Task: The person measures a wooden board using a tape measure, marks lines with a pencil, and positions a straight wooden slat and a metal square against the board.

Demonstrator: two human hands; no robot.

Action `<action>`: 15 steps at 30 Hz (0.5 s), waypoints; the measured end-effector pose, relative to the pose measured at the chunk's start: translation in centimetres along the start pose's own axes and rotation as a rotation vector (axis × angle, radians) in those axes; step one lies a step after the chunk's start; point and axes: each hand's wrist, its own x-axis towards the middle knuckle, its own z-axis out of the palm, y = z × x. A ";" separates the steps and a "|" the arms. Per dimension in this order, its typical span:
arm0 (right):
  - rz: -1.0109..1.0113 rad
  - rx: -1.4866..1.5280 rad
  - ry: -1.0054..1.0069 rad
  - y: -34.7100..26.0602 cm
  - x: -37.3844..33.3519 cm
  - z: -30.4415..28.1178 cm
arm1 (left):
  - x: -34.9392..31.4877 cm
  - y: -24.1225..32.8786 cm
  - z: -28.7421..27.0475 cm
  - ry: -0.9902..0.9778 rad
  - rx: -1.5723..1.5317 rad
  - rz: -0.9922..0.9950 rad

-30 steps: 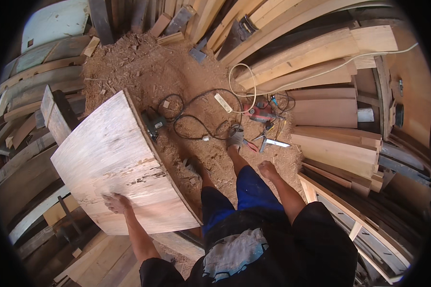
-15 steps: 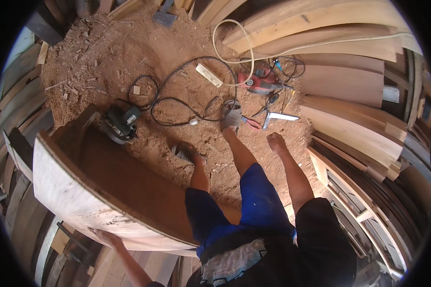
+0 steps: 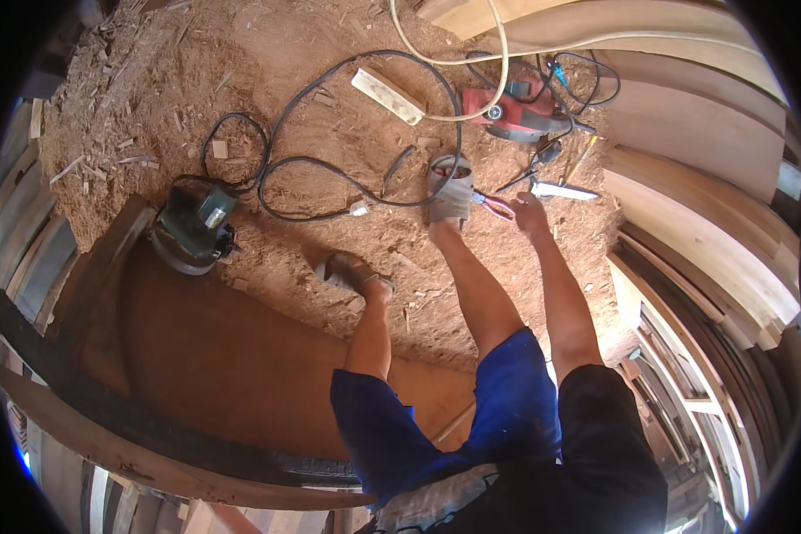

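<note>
My right hand [image 3: 531, 215] reaches down over the sawdust, right at the handle end of a try square [image 3: 565, 191]. Its fingers are small and partly turned away, so whether they touch or grip it is unclear. Red-handled pliers [image 3: 494, 206] lie just left of that hand, beside my right shoe [image 3: 451, 189]. On my left leans a large wooden panel [image 3: 240, 356] with a raised edge. Only a bit of my left forearm [image 3: 231, 518] shows past the panel's lower edge; the hand itself is hidden behind the panel.
A dark green circular saw [image 3: 196, 227] stands by the panel's far end, its black cord [image 3: 298, 107] looped over the sawdust. A red power tool [image 3: 521, 111], a pale wood strip [image 3: 387, 95] and a cream cable [image 3: 505, 53] lie ahead. Stacked boards [image 3: 694, 196] line the right.
My right hand has moved forward to the try square. The panel has tilted, showing more of its brown inner face, and my left hand has dropped out of sight behind it.
</note>
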 end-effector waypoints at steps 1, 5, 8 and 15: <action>-0.020 0.031 0.056 0.0 0.1 -0.3 | -0.2 0.1 0.1 0.002 -0.005 -0.012; 0.010 -0.039 0.043 2.2 0.4 -2.5 | -0.3 0.9 0.9 -0.001 -0.019 -0.053; 0.000 -0.037 0.040 3.4 0.9 -4.2 | -0.4 1.3 1.2 -0.003 -0.024 -0.080; 0.000 -0.059 0.006 4.0 0.7 -4.5 | -0.5 1.9 1.6 -0.015 -0.033 -0.101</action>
